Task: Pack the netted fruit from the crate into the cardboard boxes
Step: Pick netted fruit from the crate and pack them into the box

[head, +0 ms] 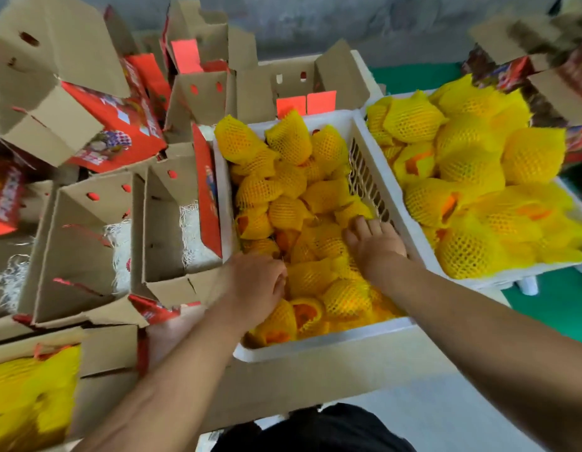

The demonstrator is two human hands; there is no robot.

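A white plastic crate in front of me is filled with several fruits in yellow foam netting. Both my hands are down inside it. My left hand has its fingers curled down among the netted fruit near the crate's left side; what they hold is hidden. My right hand lies on the pile further right with its fingers reaching down over a netted fruit. To the left stand open cardboard boxes lined with white shredded paper.
A second white crate heaped with netted fruit sits to the right. Empty red-printed boxes are piled at the back left. A box with netted fruit is at the bottom left. Green floor shows at right.
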